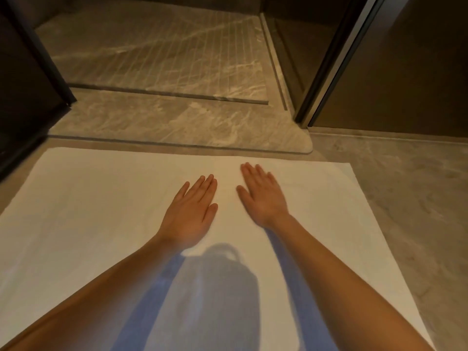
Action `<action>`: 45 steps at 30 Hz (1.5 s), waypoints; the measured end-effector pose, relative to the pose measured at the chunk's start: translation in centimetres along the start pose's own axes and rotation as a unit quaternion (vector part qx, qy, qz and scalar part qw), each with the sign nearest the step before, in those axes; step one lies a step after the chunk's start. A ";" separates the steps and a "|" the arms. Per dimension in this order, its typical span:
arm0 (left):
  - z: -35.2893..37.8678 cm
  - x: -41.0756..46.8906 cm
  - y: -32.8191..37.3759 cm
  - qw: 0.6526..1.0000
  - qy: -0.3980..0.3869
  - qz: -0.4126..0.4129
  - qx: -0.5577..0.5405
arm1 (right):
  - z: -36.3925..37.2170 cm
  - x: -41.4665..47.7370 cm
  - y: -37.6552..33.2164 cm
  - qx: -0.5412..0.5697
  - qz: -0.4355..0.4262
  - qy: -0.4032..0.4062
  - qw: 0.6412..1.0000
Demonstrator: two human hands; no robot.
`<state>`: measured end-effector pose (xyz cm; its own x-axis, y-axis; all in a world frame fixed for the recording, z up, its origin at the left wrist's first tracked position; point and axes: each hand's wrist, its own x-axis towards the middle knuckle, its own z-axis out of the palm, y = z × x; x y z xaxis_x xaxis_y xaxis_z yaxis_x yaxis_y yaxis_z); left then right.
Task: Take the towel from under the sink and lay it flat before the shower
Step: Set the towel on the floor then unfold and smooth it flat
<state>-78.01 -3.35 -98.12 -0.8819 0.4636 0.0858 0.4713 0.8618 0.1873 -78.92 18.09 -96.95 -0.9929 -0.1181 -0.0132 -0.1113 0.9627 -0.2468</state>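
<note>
Towel, white, spread flat on the floor, nearest part crossed by the person's shadow. Both forearms reach forward over it. Left hand and right hand rest palm-down on the cloth, fingers extended, released, grasping nothing, near each other but apart. Far edge of the towel lies just beside the marble threshold. Beyond it, grooved shower floor between dark frames.
</note>
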 end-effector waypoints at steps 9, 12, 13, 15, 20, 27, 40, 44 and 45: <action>-0.4 -0.1 0.1 1.000 -0.019 0.007 0.001 | -3.8 -5.0 12.7 -0.044 0.154 0.008 0.987; -0.6 -0.2 0.5 1.000 -0.029 0.001 0.002 | -4.2 -5.4 12.3 -0.051 0.156 0.001 0.986; -0.7 -0.1 0.6 0.999 -0.037 0.003 0.005 | -4.4 -5.3 12.0 -0.057 0.160 -0.007 0.985; -1.4 0.2 0.6 0.997 -0.077 -0.004 0.024 | -5.4 -4.7 11.1 -0.098 0.179 -0.051 0.978; -2.8 -2.6 4.0 0.997 -0.050 0.048 0.028 | -6.6 -6.9 3.2 -0.027 0.142 -0.031 0.989; 0.3 -12.5 11.4 0.973 0.054 0.166 -0.150 | 0.4 -19.7 -4.6 0.055 0.123 0.025 0.991; -0.7 -13.0 12.6 0.974 0.039 0.186 -0.124 | -3.8 -32.3 10.2 -0.043 0.282 0.006 0.958; -0.2 -14.3 17.2 0.965 -0.008 0.247 -0.092 | -2.9 -29.9 3.7 0.004 0.299 0.050 0.953; 0.2 -14.5 18.3 0.963 -0.031 0.258 -0.068 | -2.3 -28.9 1.2 0.023 0.272 0.056 0.960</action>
<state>-56.57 5.72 -96.17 -0.5263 0.8379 0.1445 0.8370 0.4806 0.2618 -50.42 23.27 -94.61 -0.9023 0.4284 -0.0489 0.4244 0.8625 -0.2757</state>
